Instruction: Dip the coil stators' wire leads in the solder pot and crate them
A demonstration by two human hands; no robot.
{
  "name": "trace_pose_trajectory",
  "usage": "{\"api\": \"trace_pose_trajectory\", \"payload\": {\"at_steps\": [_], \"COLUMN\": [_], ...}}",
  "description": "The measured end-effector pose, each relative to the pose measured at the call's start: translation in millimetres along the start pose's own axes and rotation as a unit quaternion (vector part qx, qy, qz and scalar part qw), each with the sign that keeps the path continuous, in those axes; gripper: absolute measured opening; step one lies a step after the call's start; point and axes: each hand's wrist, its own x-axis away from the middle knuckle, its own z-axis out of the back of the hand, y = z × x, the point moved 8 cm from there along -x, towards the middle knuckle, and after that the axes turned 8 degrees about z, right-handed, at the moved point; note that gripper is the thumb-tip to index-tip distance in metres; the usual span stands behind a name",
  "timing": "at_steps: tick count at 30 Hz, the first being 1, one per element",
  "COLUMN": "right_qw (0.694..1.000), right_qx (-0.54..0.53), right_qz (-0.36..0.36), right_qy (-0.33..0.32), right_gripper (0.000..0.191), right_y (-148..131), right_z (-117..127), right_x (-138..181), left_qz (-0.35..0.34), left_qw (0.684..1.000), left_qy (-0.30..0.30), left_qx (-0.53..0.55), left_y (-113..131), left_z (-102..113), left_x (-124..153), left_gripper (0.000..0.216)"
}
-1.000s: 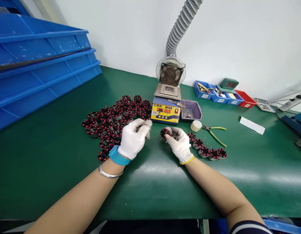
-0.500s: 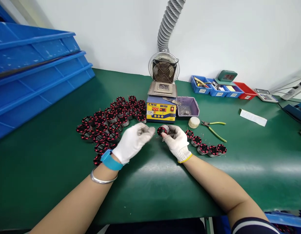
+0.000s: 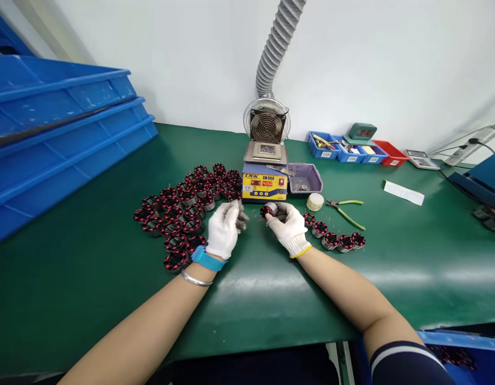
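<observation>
My right hand [image 3: 288,222], in a white work glove, is closed around a motor stator [image 3: 267,210]; the ring's red and black wound face points left. To its left, my left hand [image 3: 226,227] is gloved too, with fingers curled together; whether anything is in them is hidden. Beside that hand lies a large group of similar wound stators [image 3: 175,214]. Right of my right hand, several more stators [image 3: 330,240] stand in a loose curved row, thin wire ends sticking out of some. Just behind both hands is a solder pot [image 3: 264,183] with a lit display.
Beside the pot sit a purple tray [image 3: 307,179], a round cream-coloured block [image 3: 315,201] and green-handled cutters [image 3: 347,208]. Blue crates [image 3: 70,128] are stacked at left. Small blue bins [image 3: 323,145], a red bin [image 3: 389,154] and a clock [image 3: 362,131] stand along the wall.
My left hand has turned upright and drawn slightly away from the held stator, its fingers now pointing up. My right hand keeps hold of the stator. The view has shifted slightly.
</observation>
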Motion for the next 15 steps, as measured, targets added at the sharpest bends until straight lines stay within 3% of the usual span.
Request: {"api": "trace_pose_trajectory", "payload": {"at_steps": [5,9,12,15], "right_qw": [0.998,0.982,0.957,0.916], "right_qx": [0.031,0.118,0.196,0.335], "right_qz": [0.043,0.144,0.209,0.22], "right_qy": [0.014,0.021,0.047,0.031], "right_gripper": [0.037,0.038,0.039,0.044], "right_y": [-5.1,-35.7,-71.7,-104.5], "right_z": [5.0,22.5,40.8,40.4], "right_x": [4.7,-4.8,-46.8,-118.1], "left_qz": [0.021,0.024,0.029,0.037], "left_qw": [0.999,0.998,0.995,0.991], "left_qy": [-0.034,-0.059,-0.094,-0.13], "left_qx": [0.008,0.014,0.008,-0.002], "left_y": [-14.3,-18.1,-22.1,-27.6], "left_z": [-14.9,-18.7,-25.8,-34.7], "left_x": [-0.7,-1.3,0.0,1.7], "left_gripper": [0.051,0.053,0.049,0.041]}}
